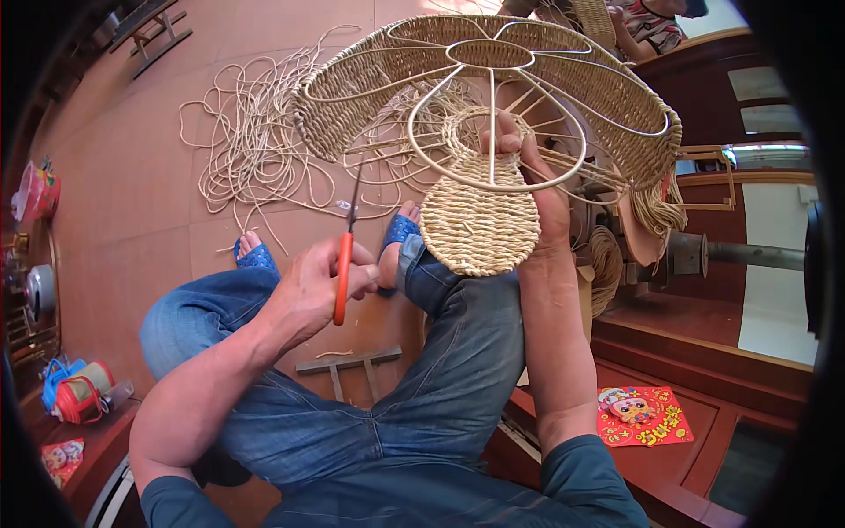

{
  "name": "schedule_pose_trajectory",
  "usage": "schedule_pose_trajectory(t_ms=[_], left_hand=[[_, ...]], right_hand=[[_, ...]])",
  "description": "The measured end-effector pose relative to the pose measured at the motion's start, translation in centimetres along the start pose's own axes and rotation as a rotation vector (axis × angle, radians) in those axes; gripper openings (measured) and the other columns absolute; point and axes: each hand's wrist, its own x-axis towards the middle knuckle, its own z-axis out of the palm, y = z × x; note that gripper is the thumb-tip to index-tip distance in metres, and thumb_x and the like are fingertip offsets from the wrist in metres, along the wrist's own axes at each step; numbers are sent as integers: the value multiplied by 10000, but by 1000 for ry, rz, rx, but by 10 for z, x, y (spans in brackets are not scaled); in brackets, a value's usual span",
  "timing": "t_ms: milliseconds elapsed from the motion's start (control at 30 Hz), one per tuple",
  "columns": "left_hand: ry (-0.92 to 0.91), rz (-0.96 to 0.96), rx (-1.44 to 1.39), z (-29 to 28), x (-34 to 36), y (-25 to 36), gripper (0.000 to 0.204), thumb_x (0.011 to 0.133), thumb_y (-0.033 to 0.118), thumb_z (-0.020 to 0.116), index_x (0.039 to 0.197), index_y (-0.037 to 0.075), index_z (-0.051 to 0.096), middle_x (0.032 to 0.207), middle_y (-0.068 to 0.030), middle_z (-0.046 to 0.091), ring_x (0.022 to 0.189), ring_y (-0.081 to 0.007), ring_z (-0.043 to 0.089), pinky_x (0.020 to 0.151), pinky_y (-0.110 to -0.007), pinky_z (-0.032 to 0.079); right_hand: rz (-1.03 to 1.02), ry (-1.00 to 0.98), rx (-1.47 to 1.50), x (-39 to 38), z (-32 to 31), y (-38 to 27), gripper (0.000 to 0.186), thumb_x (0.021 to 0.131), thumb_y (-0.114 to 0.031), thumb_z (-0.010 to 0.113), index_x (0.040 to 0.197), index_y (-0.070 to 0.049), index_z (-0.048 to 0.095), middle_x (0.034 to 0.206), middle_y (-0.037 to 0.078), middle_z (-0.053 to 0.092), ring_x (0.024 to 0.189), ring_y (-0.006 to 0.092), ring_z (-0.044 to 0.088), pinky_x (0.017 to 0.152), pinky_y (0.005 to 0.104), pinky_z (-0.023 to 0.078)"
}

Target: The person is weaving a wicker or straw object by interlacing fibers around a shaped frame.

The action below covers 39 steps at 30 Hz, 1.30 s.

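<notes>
My left hand (317,286) grips a pair of scissors (344,282) by the orange handles, with the narrow blades pointing up beside the woven piece. My right hand (537,198) holds a flower-shaped wire frame (497,55) from below, some fingers curled through it near a small woven ring. The frame has petal loops, partly filled with straw-coloured weaving (348,97) along its curved sides. A rounded, tightly woven petal (480,231) hangs at the front over my lap. Part of my right hand is hidden behind the weaving and wires.
Loose cord (238,150) lies tangled on the tiled floor. A wooden bench (158,26) stands at far left. Bags (84,387) sit at left. Coiled cord (606,264), a metal pipe (748,257) and a red printed card (642,414) are at right. Another person (647,31) works at top right.
</notes>
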Motion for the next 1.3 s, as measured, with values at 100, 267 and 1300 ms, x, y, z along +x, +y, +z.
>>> schedule_pose_trajectory(t_ms=[100,267,1300], left_hand=[[-94,197,-103,5,0,9,428,1070,413,657,1178,-1,644,1028,-84,706,926,-152,667,830,-297,533],[-59,173,-302,16,8,16,509,1088,473,627,1240,-13,641,1036,-98,737,937,-144,693,839,-296,520],[182,598,890,32,-7,-2,391,911,198,760,1218,16,599,1002,-132,758,923,-357,735,824,-459,583]], right_hand=[[64,-70,83,4,1,0,417,1149,-229,532,1500,-3,538,1012,17,690,1190,244,689,1085,411,574],[-5,-100,-109,1,8,6,456,1162,-272,489,1542,-20,480,1092,31,696,1240,250,664,1099,441,569],[-114,45,-139,11,-16,7,432,1138,-213,555,1496,23,503,1027,54,731,1152,284,710,1077,441,537]])
